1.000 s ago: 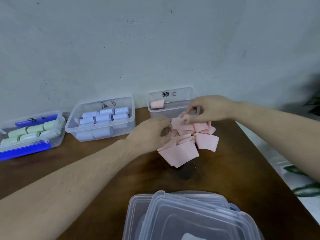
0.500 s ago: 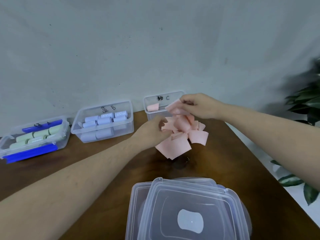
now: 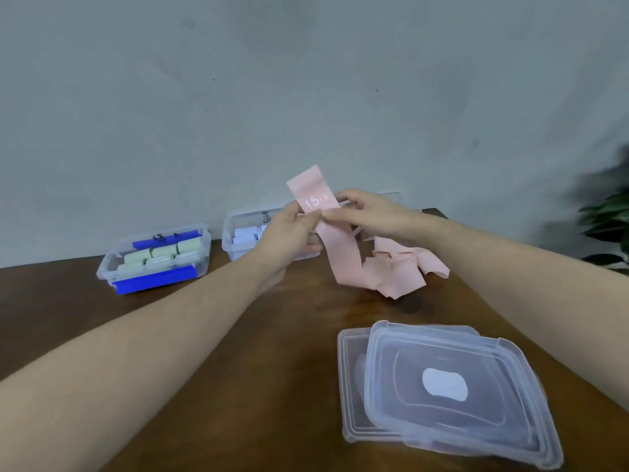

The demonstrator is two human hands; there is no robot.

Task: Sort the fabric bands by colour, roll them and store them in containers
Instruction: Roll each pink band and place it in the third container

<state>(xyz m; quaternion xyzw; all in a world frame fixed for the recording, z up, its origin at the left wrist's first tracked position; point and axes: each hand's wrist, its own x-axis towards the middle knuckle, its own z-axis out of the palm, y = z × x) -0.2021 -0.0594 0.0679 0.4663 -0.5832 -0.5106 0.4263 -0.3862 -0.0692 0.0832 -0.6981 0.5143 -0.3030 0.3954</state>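
Note:
A long pink fabric band (image 3: 335,240) printed "15 LB" is held up above the table. My left hand (image 3: 292,229) and my right hand (image 3: 367,212) both pinch it near its upper end. Its lower end trails down to a heap of pink bands (image 3: 405,269) on the brown table (image 3: 238,335). Behind my hands stand a clear container of pale blue rolls (image 3: 245,236) and, mostly hidden, another clear container (image 3: 391,195). A container of green rolls (image 3: 156,257) with blue clips sits at the left.
Two or three clear plastic lids (image 3: 442,383) are stacked at the front right of the table. A leafy plant (image 3: 606,223) stands beyond the right edge. A grey wall closes off the back.
Both hands lifted one pink band out of the heap and stretched it upright. The camera view swung left, so the containers now appear further right.

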